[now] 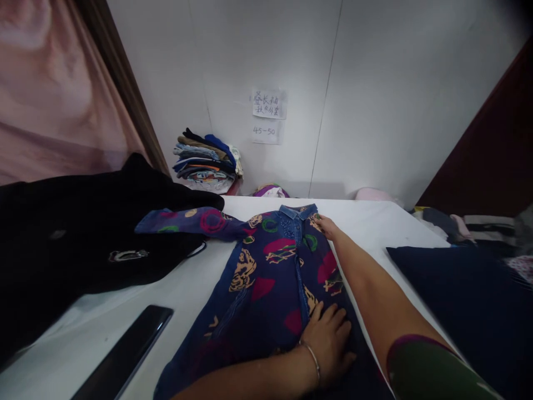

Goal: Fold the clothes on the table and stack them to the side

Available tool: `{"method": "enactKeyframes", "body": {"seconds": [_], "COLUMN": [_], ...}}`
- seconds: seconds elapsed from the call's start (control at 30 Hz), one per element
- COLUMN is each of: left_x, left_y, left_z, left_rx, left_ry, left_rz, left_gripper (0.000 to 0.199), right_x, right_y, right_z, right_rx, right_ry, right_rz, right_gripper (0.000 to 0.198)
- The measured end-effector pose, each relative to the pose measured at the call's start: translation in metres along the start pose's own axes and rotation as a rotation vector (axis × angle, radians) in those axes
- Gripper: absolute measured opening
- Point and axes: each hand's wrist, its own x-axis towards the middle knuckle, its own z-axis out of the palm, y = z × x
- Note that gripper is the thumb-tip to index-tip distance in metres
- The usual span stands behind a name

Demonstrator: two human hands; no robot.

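A dark blue patterned shirt (pixel 266 278) with pink, green and tan prints lies flat on the white table (pixel 375 222), collar toward the wall. One sleeve (pixel 187 220) stretches out to the left over a black garment. My left hand (pixel 328 339), with a bracelet on the wrist, presses flat on the lower front of the shirt. My right hand (pixel 327 226) reaches far forward and touches the shirt's shoulder beside the denim collar (pixel 297 211), fingers resting on the cloth.
A black garment (pixel 83 233) covers the table's left side. A dark phone-like slab (pixel 125 350) lies at the near left. A navy cloth (pixel 458 300) is on the right. Folded clothes (pixel 206 158) are stacked by the wall under paper notes (pixel 269 105).
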Motion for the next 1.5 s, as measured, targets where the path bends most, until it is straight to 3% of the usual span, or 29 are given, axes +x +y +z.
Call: {"method": "enactKeyframes", "body": {"seconds": [0.27,0.43,0.57,0.7,0.83,1.0,1.1,1.2,1.5], "left_x": [0.002,0.002,0.001,0.008,0.031,0.065,0.079,0.083,0.076], "left_y": [-0.003,-0.001,0.001,-0.001,-0.022,-0.065,-0.082,-0.093,-0.102], "left_z": [0.001,0.000,-0.002,-0.028,-0.076,-0.115,-0.121,-0.121,-0.116], "left_rx": [-0.072,-0.053,-0.044,-0.066,0.050,0.210,0.206,0.160,0.144], "left_ry": [-0.018,-0.013,0.011,0.143,0.410,0.424,0.399,0.390,0.448], "left_rz": [0.013,0.012,0.014,-0.013,-0.169,-0.480,-0.625,-0.719,-0.815], "left_gripper": [0.071,0.069,0.062,0.038,0.024,0.032,0.035,0.026,0.021], "right_x": [0.018,0.010,0.002,-0.012,-0.034,-0.060,-0.070,-0.076,-0.088], "right_y": [0.009,0.012,0.009,0.010,0.020,0.030,0.029,0.026,0.028], "right_z": [-0.005,-0.007,-0.009,-0.018,-0.030,-0.037,-0.036,-0.031,-0.020], "right_rx": [-0.376,-0.545,-0.564,-0.557,-0.573,-0.632,-0.686,-0.738,-0.797], "right_ry": [0.181,0.215,0.194,0.180,0.146,0.124,0.125,0.121,0.103], "right_rz": [-0.013,-0.053,-0.069,-0.095,-0.112,-0.101,-0.117,-0.141,-0.175], "right_gripper": [0.060,0.047,0.052,0.055,0.050,0.053,0.051,0.048,0.044]}}
